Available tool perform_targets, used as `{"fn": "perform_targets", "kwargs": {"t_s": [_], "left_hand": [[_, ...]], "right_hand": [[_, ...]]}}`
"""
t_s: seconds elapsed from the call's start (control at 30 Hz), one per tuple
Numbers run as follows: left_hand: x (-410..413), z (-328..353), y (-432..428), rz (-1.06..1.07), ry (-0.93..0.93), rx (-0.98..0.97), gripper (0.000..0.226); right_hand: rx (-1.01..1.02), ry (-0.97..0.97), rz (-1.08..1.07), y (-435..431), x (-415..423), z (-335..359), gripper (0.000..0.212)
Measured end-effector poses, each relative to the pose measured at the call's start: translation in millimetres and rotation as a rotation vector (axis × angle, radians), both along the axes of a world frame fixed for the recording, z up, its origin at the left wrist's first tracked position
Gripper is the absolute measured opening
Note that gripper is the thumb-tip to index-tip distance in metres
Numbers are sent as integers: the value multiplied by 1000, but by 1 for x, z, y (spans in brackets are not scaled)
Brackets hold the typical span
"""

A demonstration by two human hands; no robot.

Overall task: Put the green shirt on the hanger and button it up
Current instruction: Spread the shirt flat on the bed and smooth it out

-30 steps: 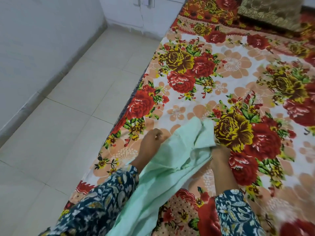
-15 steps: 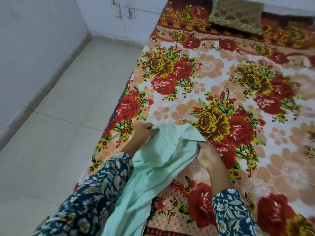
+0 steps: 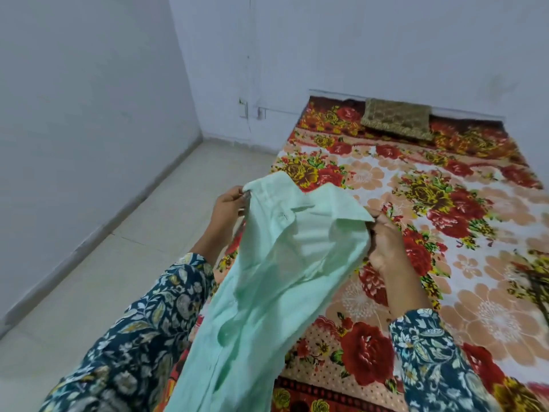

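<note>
The pale green shirt [image 3: 285,263] hangs in the air in front of me, above the near left edge of the bed, with its collar end up and its body trailing down toward me. My left hand [image 3: 228,206] pinches the shirt's upper left edge. My right hand [image 3: 383,242] grips the upper right edge by the collar. The fabric sags between the two hands. No hanger is in view.
A floral blanket in red, yellow and peach covers the bed [image 3: 445,233] to the right. A folded brown-gold cloth [image 3: 396,117] lies at the bed's far end by the wall. Pale floor tiles [image 3: 118,263] run along the left, bounded by white walls.
Both hands have lifted the shirt off the blanket and spread its top apart. My view has tilted upward, so the far wall and the bed's end now show.
</note>
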State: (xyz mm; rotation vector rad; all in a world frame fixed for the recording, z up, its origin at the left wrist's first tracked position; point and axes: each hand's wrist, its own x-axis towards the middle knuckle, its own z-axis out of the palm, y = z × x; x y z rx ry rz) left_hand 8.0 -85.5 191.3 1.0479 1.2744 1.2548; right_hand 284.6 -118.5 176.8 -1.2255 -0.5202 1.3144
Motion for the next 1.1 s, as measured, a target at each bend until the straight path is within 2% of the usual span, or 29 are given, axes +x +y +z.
{"fn": "perform_targets", "kwargs": {"t_s": [0.13, 0.2, 0.37, 0.43, 0.5, 0.53, 0.57, 0.6, 0.67, 0.7, 0.77, 0.83, 0.87, 0.93, 1.0, 1.1], "left_hand": [[-18, 46, -15, -49, -250, 78, 23], [-24, 69, -20, -161, -264, 100, 23], [-43, 119, -36, -606, 42, 57, 12], [-43, 133, -50, -767, 289, -4, 16], [-37, 148, -67, -772, 592, 31, 13], [-32, 157, -77, -718, 615, 80, 11], [-28, 166, -87, -655, 528, 130, 11], [-21, 175, -99, -605, 364, 177, 12], [-1, 191, -126, -587, 4, 267, 15], [11, 198, -138, -581, -102, 305, 16], [36, 214, -158, -524, -121, 377, 17], [56, 231, -175, -396, 8, 499, 26], [63, 240, -181, -316, 134, 582, 28], [76, 254, -190, -110, 524, 736, 28], [84, 269, -196, 60, 845, 853, 29], [98, 289, -213, 98, 985, 927, 29]], "right_hand": [[87, -180, 19, -12, 7, 43, 29], [132, -247, 36, -20, 16, 67, 30], [174, -437, 172, -46, 43, 116, 33], [227, -467, 226, -59, 54, 132, 27], [273, -480, 260, -76, 67, 144, 23], [292, -490, 265, -84, 74, 150, 23], [309, -479, 270, -89, 81, 154, 25], [330, -457, 280, -98, 89, 161, 25], [374, -362, 385, -117, 105, 176, 8], [387, -320, 480, -126, 113, 184, 16], [340, -354, 683, -147, 132, 199, 54], [249, -518, 811, -167, 156, 213, 65], [194, -630, 850, -173, 170, 220, 59], [135, -800, 832, -191, 195, 235, 35], [159, -850, 692, -205, 215, 250, 22], [319, -886, 356, -228, 239, 277, 3]]}}
